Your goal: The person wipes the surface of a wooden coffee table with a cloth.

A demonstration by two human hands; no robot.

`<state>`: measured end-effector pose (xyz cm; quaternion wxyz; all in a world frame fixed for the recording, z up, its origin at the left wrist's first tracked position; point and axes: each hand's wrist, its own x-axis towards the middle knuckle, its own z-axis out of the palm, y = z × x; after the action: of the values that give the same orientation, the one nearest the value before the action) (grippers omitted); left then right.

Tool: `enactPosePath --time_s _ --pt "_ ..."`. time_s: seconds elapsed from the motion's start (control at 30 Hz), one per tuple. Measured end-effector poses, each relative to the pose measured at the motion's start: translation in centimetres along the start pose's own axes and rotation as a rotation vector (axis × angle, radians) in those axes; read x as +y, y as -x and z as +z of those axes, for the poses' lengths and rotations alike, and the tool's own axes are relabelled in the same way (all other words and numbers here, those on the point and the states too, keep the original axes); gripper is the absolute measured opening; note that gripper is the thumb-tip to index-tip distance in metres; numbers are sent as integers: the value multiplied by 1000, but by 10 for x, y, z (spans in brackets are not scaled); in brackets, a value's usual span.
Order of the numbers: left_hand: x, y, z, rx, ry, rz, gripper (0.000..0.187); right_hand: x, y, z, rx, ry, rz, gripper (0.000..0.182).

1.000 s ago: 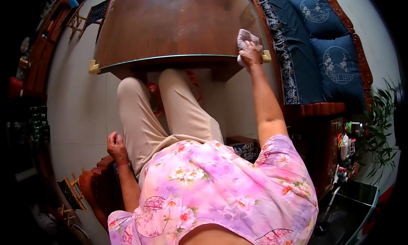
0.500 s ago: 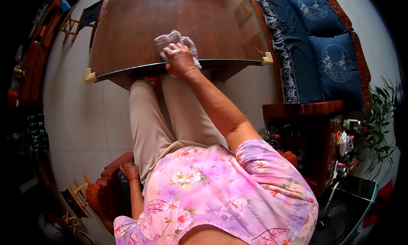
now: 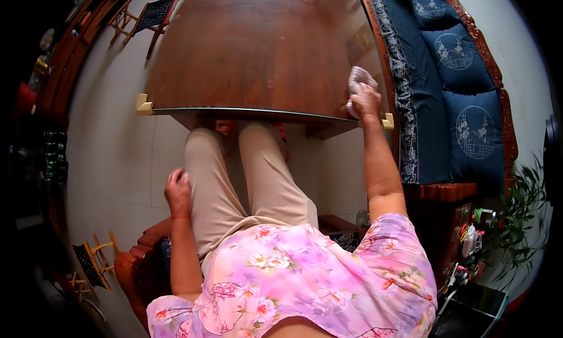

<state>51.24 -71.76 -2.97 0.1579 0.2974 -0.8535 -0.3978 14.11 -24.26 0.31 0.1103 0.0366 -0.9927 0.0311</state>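
Observation:
My right hand (image 3: 367, 100) presses a pale, pinkish checked cloth (image 3: 362, 77) onto the glass top of the brown table (image 3: 258, 51), near its front right corner. Its fingers are closed over the cloth, part of which bunches out beyond them. Beside my left thigh, my left hand (image 3: 178, 192) hangs in the air with its fingers curled in. Slight blur covers its fingertips, and I see nothing held there. A red band circles the left wrist.
Cream corner guards (image 3: 143, 104) cap the table's front corners. Along the right runs a sofa with dark blue cushions (image 3: 475, 130). A folding stool (image 3: 155, 18) stands at the far left, and a wooden armrest (image 3: 132, 270) is at my left side.
My right hand has slid the cloth rightward across the table, from the front middle to the right corner. My left hand has risen forward from the armrest to beside my thigh.

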Motion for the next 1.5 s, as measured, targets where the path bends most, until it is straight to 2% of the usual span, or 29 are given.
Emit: enactPosePath --time_s 0.03,0.13,0.2,0.27,0.37,0.47,0.53,0.6,0.63,0.73,0.8,0.87,0.93,0.97,1.1,1.23,1.33,1.37,1.47,1.5 --pt "33 -11 5 29 -80 125 19 17 -9 2 -59 -6 166 54" --pt "81 -37 24 126 27 399 16 22 -22 -10 -117 78 425 47" --pt "98 -46 34 109 177 440 15 2 -17 -25 -104 126 443 48" --pt "105 -56 42 157 119 516 14 -4 -15 -26 -95 130 436 48" --pt "95 -71 58 170 45 500 14 11 -17 -15 -83 75 375 51" --pt "100 -84 62 299 146 425 16 14 -23 -13 -169 64 352 53" --pt "88 -100 68 250 520 -55 20 1 -22 -10 -101 55 246 59" --pt "62 -120 77 382 614 -149 19 -24 -17 -4 -82 7 149 61" --pt "60 -123 76 392 517 -135 20 -44 -14 -7 -58 -13 67 61" --pt "60 -115 77 95 266 -116 20 -111 -5 -21 -28 -127 -92 54" --pt "71 -93 84 8 1 28 24 -142 -5 -14 5 -202 -192 54" --pt "86 -77 87 54 -388 258 29 -179 -5 -8 40 -190 -285 52" --pt "105 -71 84 -87 -604 318 36 -226 -1 -25 -58 -284 -413 52" --pt "107 -72 85 -37 -608 364 33 -247 3 -23 -45 -278 -459 52" --pt "111 -95 86 -179 -592 227 24 -329 10 -20 -41 -316 -589 48" --pt "110 -113 94 -360 -579 38 27 -390 12 -12 -32 -476 -684 45" --pt "111 -105 94 -58 -542 296 31 -437 19 -22 -126 -528 -744 42" --pt "116 -106 89 -153 -504 290 32 -453 21 -19 -130 -529 -755 41" --pt "115 -110 97 12 -399 307 32 -495 26 -15 -129 -600 -772 35" --pt "110 -110 102 -136 -557 211 34 -506 27 -14 -143 -599 -790 35"
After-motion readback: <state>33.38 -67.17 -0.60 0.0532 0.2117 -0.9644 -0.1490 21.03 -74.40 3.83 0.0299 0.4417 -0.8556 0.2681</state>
